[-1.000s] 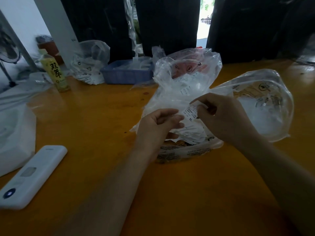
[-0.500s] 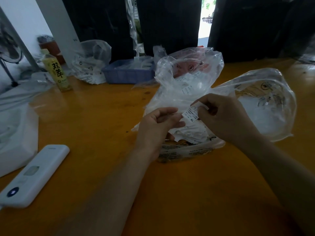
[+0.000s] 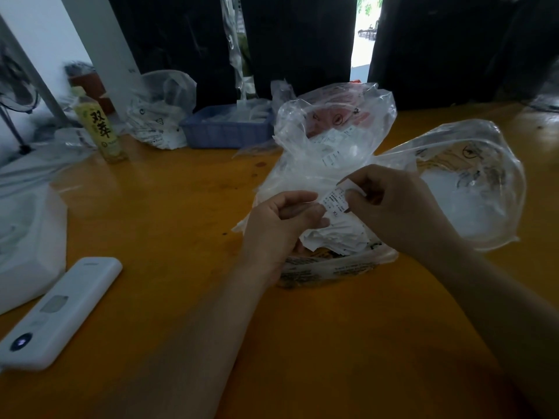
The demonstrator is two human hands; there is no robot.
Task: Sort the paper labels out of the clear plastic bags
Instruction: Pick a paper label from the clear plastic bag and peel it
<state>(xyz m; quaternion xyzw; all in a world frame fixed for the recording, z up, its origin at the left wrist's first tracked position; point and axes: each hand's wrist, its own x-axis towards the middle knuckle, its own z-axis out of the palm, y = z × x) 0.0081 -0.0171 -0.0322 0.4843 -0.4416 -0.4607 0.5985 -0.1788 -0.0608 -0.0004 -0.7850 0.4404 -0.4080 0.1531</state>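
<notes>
Pinching one paper label between them, left hand and right hand curl close together.

Table: two bags lying at centre, the left bag standing just behind the hands, the right bag spreading to its right. Left hand and right hand meeting on a label in front of the left bag. Remote lying near left. Bottle standing far left; tray sitting to its right, behind the bags.
</notes>
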